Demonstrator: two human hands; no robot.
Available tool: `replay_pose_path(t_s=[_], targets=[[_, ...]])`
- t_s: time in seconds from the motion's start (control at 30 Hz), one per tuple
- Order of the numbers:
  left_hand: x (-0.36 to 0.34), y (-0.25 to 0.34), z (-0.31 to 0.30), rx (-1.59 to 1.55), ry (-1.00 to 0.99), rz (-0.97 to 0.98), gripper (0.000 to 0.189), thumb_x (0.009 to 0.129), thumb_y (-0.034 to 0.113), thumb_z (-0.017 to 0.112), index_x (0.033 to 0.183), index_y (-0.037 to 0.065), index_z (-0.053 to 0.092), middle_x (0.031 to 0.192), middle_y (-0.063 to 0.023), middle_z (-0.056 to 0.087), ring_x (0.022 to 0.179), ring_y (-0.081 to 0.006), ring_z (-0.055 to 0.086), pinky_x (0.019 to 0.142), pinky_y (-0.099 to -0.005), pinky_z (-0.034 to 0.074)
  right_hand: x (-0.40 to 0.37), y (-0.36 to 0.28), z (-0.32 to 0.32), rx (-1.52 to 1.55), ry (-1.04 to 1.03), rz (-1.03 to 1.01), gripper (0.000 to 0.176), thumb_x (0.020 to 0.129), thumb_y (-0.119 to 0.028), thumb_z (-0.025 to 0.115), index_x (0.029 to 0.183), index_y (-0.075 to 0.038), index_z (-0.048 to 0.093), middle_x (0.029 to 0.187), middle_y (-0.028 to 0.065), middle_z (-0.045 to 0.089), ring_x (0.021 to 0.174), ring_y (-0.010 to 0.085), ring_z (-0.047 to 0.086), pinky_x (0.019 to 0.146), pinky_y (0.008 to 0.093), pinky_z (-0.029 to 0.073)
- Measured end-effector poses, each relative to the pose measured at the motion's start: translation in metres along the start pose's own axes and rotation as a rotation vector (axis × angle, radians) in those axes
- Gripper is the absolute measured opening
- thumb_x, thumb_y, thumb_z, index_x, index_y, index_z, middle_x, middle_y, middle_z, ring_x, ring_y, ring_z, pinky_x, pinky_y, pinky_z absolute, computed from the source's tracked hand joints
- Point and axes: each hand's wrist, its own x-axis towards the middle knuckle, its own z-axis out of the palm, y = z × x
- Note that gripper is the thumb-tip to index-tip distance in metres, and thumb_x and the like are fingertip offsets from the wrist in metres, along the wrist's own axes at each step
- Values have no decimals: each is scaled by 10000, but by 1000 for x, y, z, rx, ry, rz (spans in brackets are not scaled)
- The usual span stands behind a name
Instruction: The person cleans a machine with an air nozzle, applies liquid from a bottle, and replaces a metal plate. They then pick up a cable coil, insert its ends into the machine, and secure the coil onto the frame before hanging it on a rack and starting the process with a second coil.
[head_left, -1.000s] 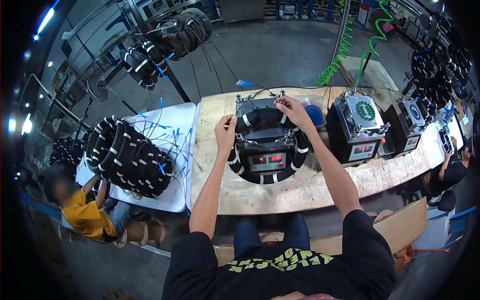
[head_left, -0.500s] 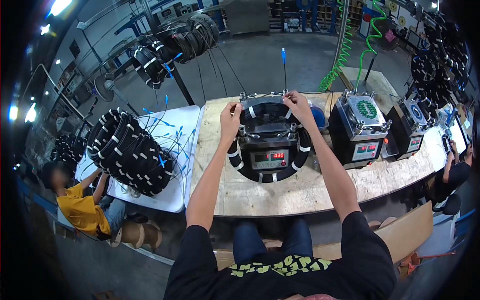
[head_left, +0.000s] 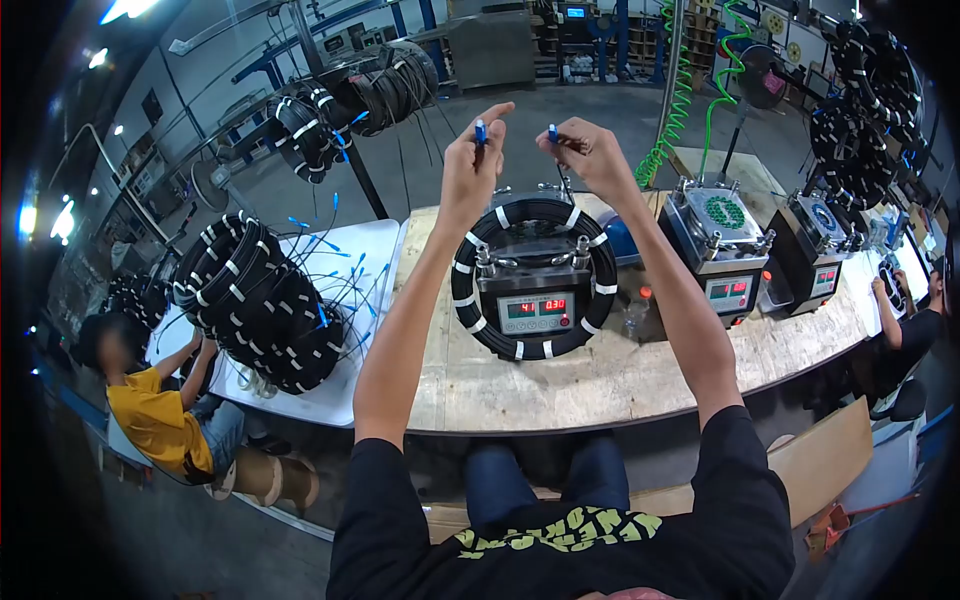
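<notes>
A coil of black cable [head_left: 464, 300], bound with white bands, stands upright against the front of a metal-topped machine [head_left: 530, 258], ringing its lit red display [head_left: 537, 308]. Above the machine, my left hand [head_left: 472, 175] pinches a small blue cable connector [head_left: 480, 132], index finger pointing up and away. Across from it, my right hand [head_left: 597, 160] is closed on another blue connector [head_left: 552, 132] with a pale tip. A short length of black cable hangs below the right hand. The two connectors are apart, tips upward.
Left, a stack of banded black coils [head_left: 260, 300] with blue connectors lies on a white table [head_left: 345, 392]. Two similar machines [head_left: 715, 250] [head_left: 812, 250] stand right on the wooden bench [head_left: 450, 395]. A green coiled hose [head_left: 662, 120] hangs behind. People sit at both sides.
Both hands have risen from the machine's top, each now with a blue connector at its fingertips. The coil's upper part has come into clearer view. The display's left number went from 1 to 41.
</notes>
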Motion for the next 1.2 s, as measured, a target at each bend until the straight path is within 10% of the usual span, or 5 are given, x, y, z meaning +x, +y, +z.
replay_pose_path(t_s=[0.57, 0.77, 0.93, 1.03, 1.2], targets=[[-8, -21, 10, 23, -304, 34, 349, 1103, 267, 545, 1393, 86, 618, 776, 43, 576, 711, -40, 482, 633, -223, 392, -11, -30, -17, 18, 0, 27, 152, 994, -97, 696, 1035, 48, 719, 803, 40, 710, 714, 94, 672, 646, 249, 554], [-21, -38, 18, -119, -536, -71, 305, 1109, 323, 531, 1098, 38, 638, 767, 35, 557, 713, -52, 480, 636, -231, 392, -21, -45, -18, 188, -116, 113, 104, 978, -59, 698, 990, 44, 704, 758, 57, 711, 690, 94, 662, 580, 250, 507], [-64, -46, 32, -125, -383, -147, 469, 1110, 425, 489, 893, 30, 615, 718, 56, 447, 687, -69, 399, 617, -255, 319, -47, -29, -17, 272, -200, 208, 170, 1008, -123, 683, 908, -6, 610, 756, 39, 674, 640, 90, 624, 540, 245, 460], [-93, -57, 37, -70, -358, -198, 456, 1108, 408, 502, 906, 17, 620, 728, 47, 469, 692, -75, 390, 622, -261, 325, -45, -17, -36, 467, 199, 307, 180, 1024, -158, 667, 914, -23, 621, 750, 28, 663, 624, 84, 610, 527, 233, 452], [-106, -56, 45, -131, -197, -189, 490, 1117, 428, 467, 896, 19, 623, 707, 55, 437, 668, -73, 369, 594, -264, 305, -41, -27, -47, 144, -56, 306, 211, 1008, -187, 693, 1030, 22, 681, 794, 24, 698, 625, 53, 604, 517, 211, 446]])
